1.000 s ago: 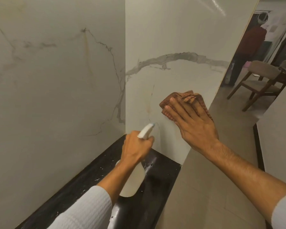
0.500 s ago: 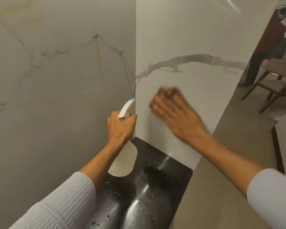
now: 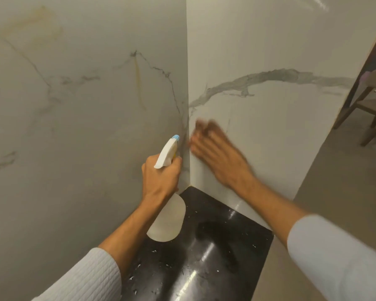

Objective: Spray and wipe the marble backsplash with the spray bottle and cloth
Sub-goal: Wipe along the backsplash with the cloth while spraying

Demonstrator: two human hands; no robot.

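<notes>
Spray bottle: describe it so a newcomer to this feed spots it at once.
Find the corner where the marble backsplash panels meet above the black countertop. Just left of it, the left hand grips the spray bottle by its neck. It alone is translucent white plastic, with a blue nozzle tip.

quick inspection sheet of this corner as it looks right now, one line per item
surface: black countertop, glossy, scattered white specks; marble backsplash with grey veins, yellowish streak on the left panel
job's things: spray bottle tilted, nozzle toward the corner; cloth not clearly visible, lost in blur at the right hand
clutter: nothing seen
grippers: left hand grips the bottle's neck; right hand flat against the right panel, motion-blurred
cables: nothing seen
surroundings: wooden chair and beige floor beyond the panel's edge
</notes>
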